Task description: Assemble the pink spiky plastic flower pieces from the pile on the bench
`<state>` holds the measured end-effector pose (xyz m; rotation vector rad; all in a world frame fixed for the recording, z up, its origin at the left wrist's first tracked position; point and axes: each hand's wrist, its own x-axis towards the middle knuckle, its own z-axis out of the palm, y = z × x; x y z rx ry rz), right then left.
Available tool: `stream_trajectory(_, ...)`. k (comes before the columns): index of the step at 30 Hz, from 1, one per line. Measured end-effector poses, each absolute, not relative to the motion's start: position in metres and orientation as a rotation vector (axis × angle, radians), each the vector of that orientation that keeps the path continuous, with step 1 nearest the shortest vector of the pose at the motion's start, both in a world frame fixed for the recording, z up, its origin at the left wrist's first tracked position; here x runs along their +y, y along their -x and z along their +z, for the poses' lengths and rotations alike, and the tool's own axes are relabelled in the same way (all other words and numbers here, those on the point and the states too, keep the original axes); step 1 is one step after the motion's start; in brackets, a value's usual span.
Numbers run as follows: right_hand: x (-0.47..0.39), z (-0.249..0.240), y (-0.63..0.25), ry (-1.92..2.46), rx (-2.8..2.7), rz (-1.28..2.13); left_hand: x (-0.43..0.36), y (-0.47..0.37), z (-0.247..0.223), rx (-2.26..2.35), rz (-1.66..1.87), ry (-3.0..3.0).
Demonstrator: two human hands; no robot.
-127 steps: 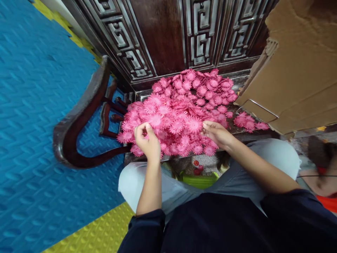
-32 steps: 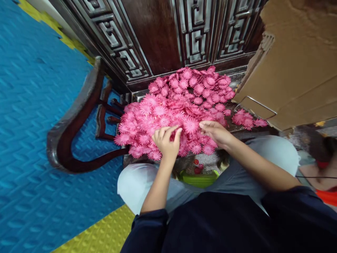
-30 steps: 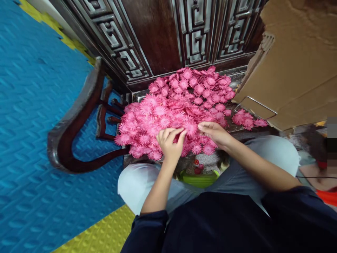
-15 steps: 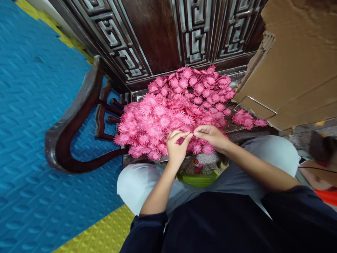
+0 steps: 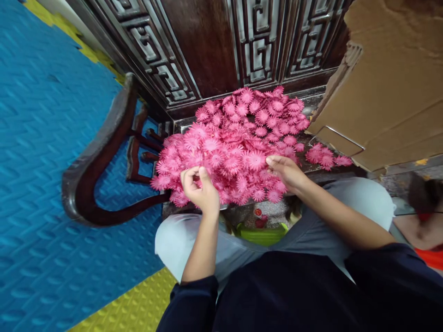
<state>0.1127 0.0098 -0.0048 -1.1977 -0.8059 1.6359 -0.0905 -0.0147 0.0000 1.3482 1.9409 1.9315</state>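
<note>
A large heap of pink paper-like flowers (image 5: 216, 159) covers the dark wooden seat in front of me. Over the heap's left front part, my left hand (image 5: 201, 188) is closed, thumb near the curled fingers; what it pinches, if anything, is too small to make out. My right hand (image 5: 285, 171) is at the heap's right front, thumb and index pressed together beside a pink flower (image 5: 256, 160). That flower appears to be in its fingertips. The two hands are apart, with flowers between them.
A curved dark wooden armrest (image 5: 81, 184) is on the left, above blue floor mats (image 5: 31, 184). Large cardboard (image 5: 394, 92) stands at the right, beside a few separate flowers (image 5: 321, 156). A carved backrest (image 5: 204, 46) rises behind. A green object (image 5: 262, 234) sits between my knees.
My hands have moved apart from their meeting point. My left hand went left over the heap; my right hand shifted slightly up, and a flower now shows at its fingertips.
</note>
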Motion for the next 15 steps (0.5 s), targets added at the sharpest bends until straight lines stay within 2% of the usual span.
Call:
stream_trajectory(4, 0.004, -0.005, -0.104, 1.187, -0.837, 1.72, -0.008, 0.089, -0.006, 2.166, 1.56, -1.743)
stream_trajectory(8, 0.002, -0.006, -0.1, 1.208, -0.834, 1.778, -0.006, 0.077, -0.019, 2.116, 1.193, -2.03)
stream_trajectory(15, 0.006, -0.007, -0.105, 1.201, -0.785, 1.783, -0.016, 0.071, -0.013, 1.997, 1.457, -2.047)
